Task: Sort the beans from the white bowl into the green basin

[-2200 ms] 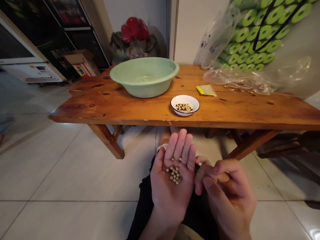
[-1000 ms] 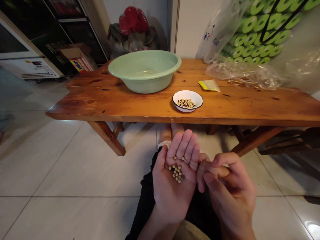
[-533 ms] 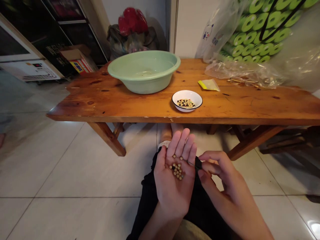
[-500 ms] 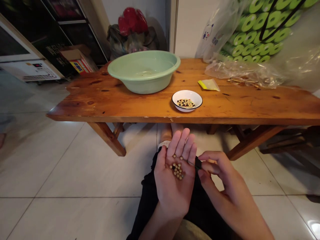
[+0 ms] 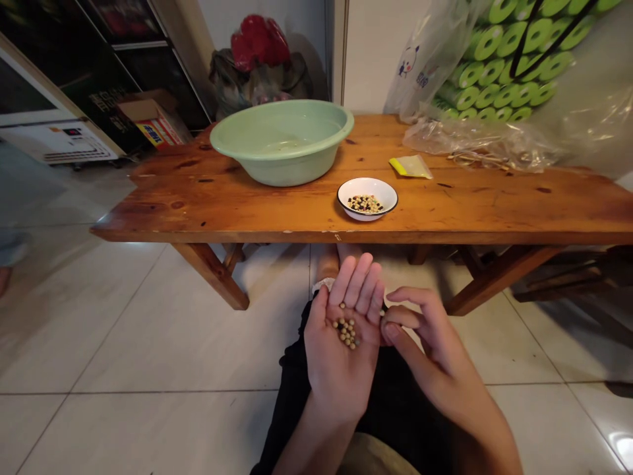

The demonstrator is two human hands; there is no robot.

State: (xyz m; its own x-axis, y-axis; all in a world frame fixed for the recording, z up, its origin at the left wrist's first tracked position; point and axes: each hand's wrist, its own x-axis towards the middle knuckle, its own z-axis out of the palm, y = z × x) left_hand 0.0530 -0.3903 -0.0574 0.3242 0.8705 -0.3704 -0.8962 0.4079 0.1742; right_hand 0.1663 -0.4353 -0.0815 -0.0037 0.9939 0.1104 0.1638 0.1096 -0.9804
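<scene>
My left hand (image 5: 343, 343) is palm up over my lap, fingers stretched out, with several small round beige beads (image 5: 347, 332) lying loose in the palm. One more bead (image 5: 342, 305) rests at the base of the fingers. Close beside it on the right, my right hand (image 5: 420, 343) pinches thumb and forefinger together; a small pale bead (image 5: 382, 313) shows at the fingertips. On the wooden bench (image 5: 277, 218) beyond stands a white dark-rimmed bowl (image 5: 367, 187) holding mixed black, cream and coloured beads.
A light green basin (image 5: 291, 165) stands behind the bowl to the left. A small yellow-edged packet (image 5: 411, 166) lies to the right, near clear plastic wrapping (image 5: 479, 145) around green rolls (image 5: 509, 66). At the far left edge, part of another person shows.
My right hand has moved left, closer to my left hand, and its thumb and forefinger have come together. One of the two beads near my left fingers is gone from there.
</scene>
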